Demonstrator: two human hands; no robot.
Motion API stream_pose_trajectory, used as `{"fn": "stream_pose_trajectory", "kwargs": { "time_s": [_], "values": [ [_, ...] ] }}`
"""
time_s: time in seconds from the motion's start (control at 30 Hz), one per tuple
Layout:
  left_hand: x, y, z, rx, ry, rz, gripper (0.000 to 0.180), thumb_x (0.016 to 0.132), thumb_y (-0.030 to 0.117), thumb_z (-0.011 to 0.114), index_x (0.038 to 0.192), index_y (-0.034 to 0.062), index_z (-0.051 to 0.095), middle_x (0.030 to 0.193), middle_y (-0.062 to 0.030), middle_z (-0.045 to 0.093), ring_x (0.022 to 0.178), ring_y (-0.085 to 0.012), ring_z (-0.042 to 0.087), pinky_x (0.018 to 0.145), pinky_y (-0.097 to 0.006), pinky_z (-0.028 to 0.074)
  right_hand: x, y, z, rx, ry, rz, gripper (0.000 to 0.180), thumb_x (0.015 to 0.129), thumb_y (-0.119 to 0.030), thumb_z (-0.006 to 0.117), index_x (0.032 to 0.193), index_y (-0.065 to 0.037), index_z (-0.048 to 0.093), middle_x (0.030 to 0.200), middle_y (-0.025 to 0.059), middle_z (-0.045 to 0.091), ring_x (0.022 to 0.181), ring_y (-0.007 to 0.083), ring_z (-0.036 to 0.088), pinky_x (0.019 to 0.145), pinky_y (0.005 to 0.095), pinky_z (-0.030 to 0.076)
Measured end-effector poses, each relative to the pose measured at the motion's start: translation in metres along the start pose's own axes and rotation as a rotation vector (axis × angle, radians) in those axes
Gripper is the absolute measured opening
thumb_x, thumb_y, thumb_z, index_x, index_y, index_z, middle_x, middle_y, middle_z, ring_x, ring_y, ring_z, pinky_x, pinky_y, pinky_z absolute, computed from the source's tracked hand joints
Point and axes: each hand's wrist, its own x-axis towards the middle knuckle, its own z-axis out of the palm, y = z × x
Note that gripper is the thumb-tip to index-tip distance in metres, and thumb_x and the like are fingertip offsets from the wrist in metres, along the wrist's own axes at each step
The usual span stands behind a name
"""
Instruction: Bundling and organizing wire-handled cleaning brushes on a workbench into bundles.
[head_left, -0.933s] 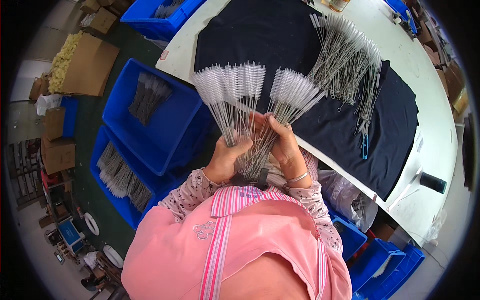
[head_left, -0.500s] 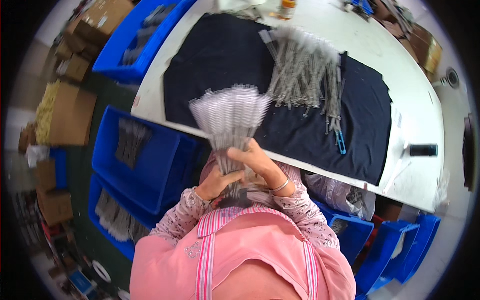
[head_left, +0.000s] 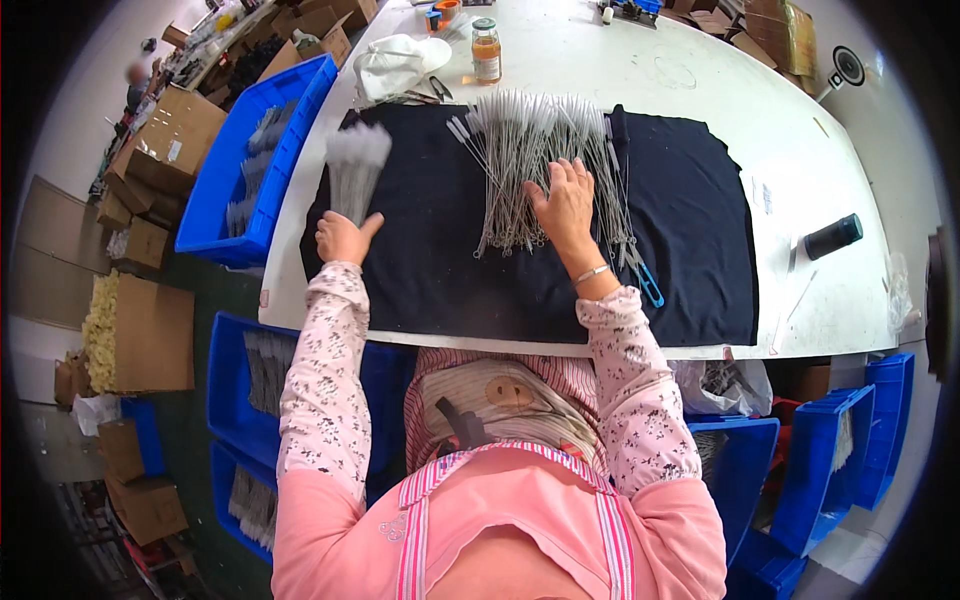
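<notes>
My left hand (head_left: 343,238) grips a bundle of straw brushes (head_left: 357,165) by its lower stems, over the left part of a dark cloth (head_left: 415,280). White bristle ends point away from me, blurred by motion. My right hand (head_left: 567,210) rests on a wide pile of similar brushes (head_left: 512,165), its fingers apart and the thumb out to the left. Looped wire ends on the pile face me. Beside the pile, to the right, lies a blue-handled tool (head_left: 648,283), partly under some stems.
The cloth covers part of a white table (head_left: 620,65). Toward the back stand a glass jar (head_left: 486,52) and a white cap (head_left: 400,66); a black cylinder (head_left: 833,237) lies at right. Blue bins holding brushes, such as one bin (head_left: 205,205), flank the table. Cardboard boxes (head_left: 165,140) stand further left.
Both hands were together on the bundle near my lap. The left hand has carried it forward and left over the cloth; the right hand has let go and moved onto the pile.
</notes>
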Motion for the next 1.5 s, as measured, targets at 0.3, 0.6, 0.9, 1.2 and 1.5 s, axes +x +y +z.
{"fn": "stream_pose_trajectory", "kwargs": {
  "time_s": [0.3, 0.6, 0.9, 1.2, 1.5],
  "values": [
    [-0.013, 0.023, -0.03, 0.358, -0.056, 0.151, 0.083, 0.069, 0.069, 0.057, 0.109, -0.0038, 0.05, 0.11, -0.0165, 0.053, 0.103, -0.0339, 0.052, 0.083, -0.044, 0.042, -0.013, 0.042, 0.032, 0.07, -0.148, 0.022, 0.043, 0.083, -0.02, 0.055, 0.121, 0.0, 0.048, 0.132, 0.0164, 0.044, 0.124, 0.0329, 0.039, 0.103, 0.0448, 0.03],
    [-0.001, 0.189, 0.017, -0.696, -0.658, 0.181, 0.102, 0.06, 0.053, 0.078, 0.115, -0.0214, 0.037, 0.115, -0.0302, 0.052, 0.109, -0.0323, 0.054, 0.091, -0.034, 0.043, -0.015, 0.034, 0.034, 0.111, -0.086, 0.004, 0.034, 0.082, -0.016, 0.055, 0.111, 0.002, 0.055, 0.13, 0.0205, 0.046, 0.122, 0.0337, 0.041, 0.102, 0.0441, 0.031],
    [0.0, 0.24, 0.042, -0.496, -0.638, -0.076, 0.082, 0.058, 0.02, 0.08, 0.121, -0.0111, 0.039, 0.109, -0.0222, 0.059, 0.099, -0.03, 0.06, 0.086, -0.031, 0.047, -0.017, 0.049, 0.038, 0.261, -0.059, 0.075, 0.029, 0.08, -0.001, 0.047, 0.106, 0.006, 0.057, 0.126, 0.0242, 0.048, 0.118, 0.0365, 0.045, 0.1, 0.0393, 0.036],
    [0.064, 0.201, 0.116, -1.304, -1.142, 0.323, 0.011, 0.072, -0.002, 0.062, 0.083, 0.0006, 0.061, 0.079, -0.0066, 0.064, 0.071, -0.0193, 0.063, 0.067, -0.031, 0.052, -0.004, 0.018, 0.012, 0.173, -0.247, 0.092, 0.027, 0.082, -0.025, 0.057, 0.098, -0.003, 0.062, 0.132, 0.0174, 0.044, 0.126, 0.0318, 0.037, 0.1, 0.0541, 0.027],
    [0.005, 0.239, 0.03, -1.467, -1.279, -0.276, 0.009, 0.074, 0.003, 0.066, 0.082, 0.0037, 0.064, 0.079, -0.0065, 0.065, 0.07, -0.0189, 0.063, 0.068, -0.032, 0.052, 0.009, 0.028, -0.02, 0.816, -0.411, 0.191, 0.029, 0.076, -0.011, 0.05, 0.098, 0.003, 0.064, 0.106, 0.0176, 0.062, 0.1, 0.0309, 0.058, 0.092, 0.0413, 0.042]
  ]
}}
